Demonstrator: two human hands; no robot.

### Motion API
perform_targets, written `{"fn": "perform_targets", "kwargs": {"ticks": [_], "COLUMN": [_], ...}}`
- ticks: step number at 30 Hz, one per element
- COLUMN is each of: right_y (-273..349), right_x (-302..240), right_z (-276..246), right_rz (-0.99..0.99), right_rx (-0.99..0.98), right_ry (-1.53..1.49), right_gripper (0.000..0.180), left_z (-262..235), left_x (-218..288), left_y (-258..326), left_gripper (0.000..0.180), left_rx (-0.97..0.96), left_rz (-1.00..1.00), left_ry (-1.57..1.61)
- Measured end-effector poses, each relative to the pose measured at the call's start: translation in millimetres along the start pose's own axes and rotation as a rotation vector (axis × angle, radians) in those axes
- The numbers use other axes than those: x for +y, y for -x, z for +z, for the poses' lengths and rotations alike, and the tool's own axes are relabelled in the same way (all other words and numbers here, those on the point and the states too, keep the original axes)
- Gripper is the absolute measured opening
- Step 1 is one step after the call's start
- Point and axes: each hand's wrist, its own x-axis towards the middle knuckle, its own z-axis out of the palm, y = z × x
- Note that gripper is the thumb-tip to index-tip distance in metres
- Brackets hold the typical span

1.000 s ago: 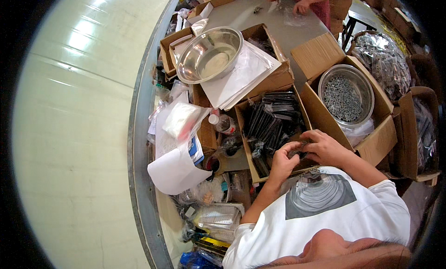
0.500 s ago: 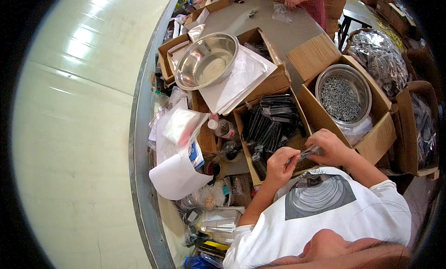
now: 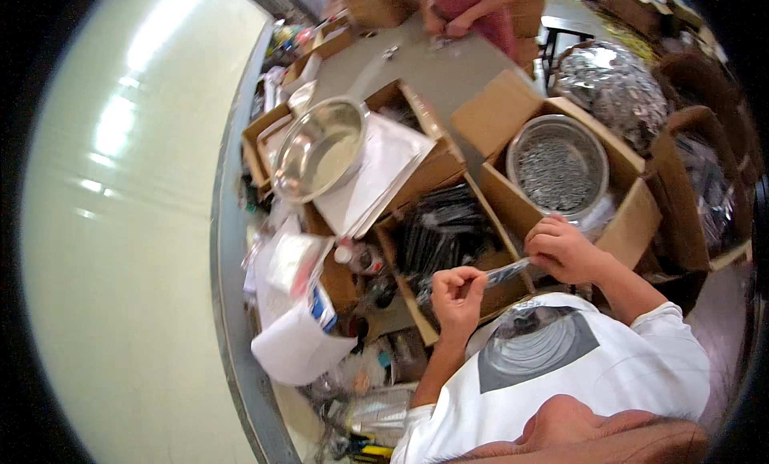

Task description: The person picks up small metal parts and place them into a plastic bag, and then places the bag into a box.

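Note:
A narrow clear plastic bag (image 3: 507, 272) is stretched between my two hands, over the near edge of a carton. My left hand (image 3: 458, 302) pinches one end between thumb and fingers. The other end is in the closed fingers of my right hand (image 3: 563, 251). Blur hides what, if anything, lies inside the bag. Just beyond my hands, a cardboard box (image 3: 490, 213) holds many thin black packets (image 3: 445, 233). Right of it, a steel bowl (image 3: 513, 139) full of grey screws (image 3: 553, 175) sits in another carton (image 3: 633, 223).
A shiny empty-looking basin (image 3: 288, 171) rests on white sheets (image 3: 384, 183) across boxes. Left are a bottle (image 3: 364, 257), curled white paper (image 3: 296, 348) and plastic clutter. Foil-like bags (image 3: 613, 91) fill a carton at far right. Another person's hands (image 3: 448, 25) work at the far table (image 3: 384, 71).
My hands have drawn apart, the left one shifting left, so the bag now shows stretched between them. The whole view has tilted and slid somewhat left.

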Motion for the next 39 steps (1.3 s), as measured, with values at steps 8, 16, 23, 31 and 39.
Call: {"fn": "perform_targets", "kwargs": {"ticks": [8, 16, 23, 31, 39], "right_y": [60, 92, 80, 56, 12], "right_x": [13, 32, 84, 72, 5], "right_z": [-125, -151, -66, -70, -32], "right_rz": [0.332, 0.579, 0.642, 0.522, 0.405], "right_rx": [0.630, 0.558, -0.176, 0.290, 0.067], "right_ry": [0.195, 0.561, 0.558, 0.004, -0.923], "right_gripper": [0.012, 0.018, 0.013, 0.010, 0.011], "left_z": [5, 3, -7, -3, 37], "left_x": [-1, -14, -10, -31, -45], "left_y": [-6, -6, 1, 6, -7], "left_gripper": [0.030, 0.030, 0.028, 0.029, 0.056], "left_rx": [-0.003, -0.075, -0.110, -0.188, -0.409], "left_rz": [-0.113, -0.252, -0.278, -0.381, -0.768], "left_ry": [-0.074, -0.083, -0.145, -0.204, 0.632]}}
